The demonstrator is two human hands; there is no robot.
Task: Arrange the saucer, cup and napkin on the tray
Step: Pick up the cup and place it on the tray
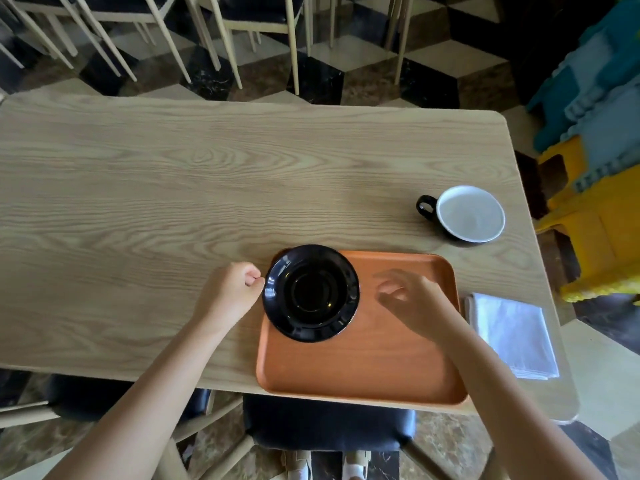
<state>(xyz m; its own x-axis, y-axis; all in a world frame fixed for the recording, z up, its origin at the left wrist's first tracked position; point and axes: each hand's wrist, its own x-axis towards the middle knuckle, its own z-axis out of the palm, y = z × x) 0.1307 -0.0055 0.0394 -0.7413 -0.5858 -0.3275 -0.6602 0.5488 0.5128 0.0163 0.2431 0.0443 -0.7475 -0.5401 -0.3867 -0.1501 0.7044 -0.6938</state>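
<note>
A black saucer (311,292) lies on the far left part of the orange tray (374,362), overlapping the tray's far left corner. My left hand (232,292) is curled at the saucer's left rim, fingertips touching or nearly touching it, with nothing held. My right hand (412,299) hovers over the tray just right of the saucer, fingers loosely apart and blurred, empty. A black cup (465,213) with a white inside stands upright on the table beyond the tray, handle pointing left. A folded white napkin (512,336) lies on the table right of the tray.
The wooden table (173,188) stretches to the left and far side. A dark-seated chair (329,424) sits under the near edge. More chairs stand beyond the table; yellow and blue furniture (602,209) is close to the right edge.
</note>
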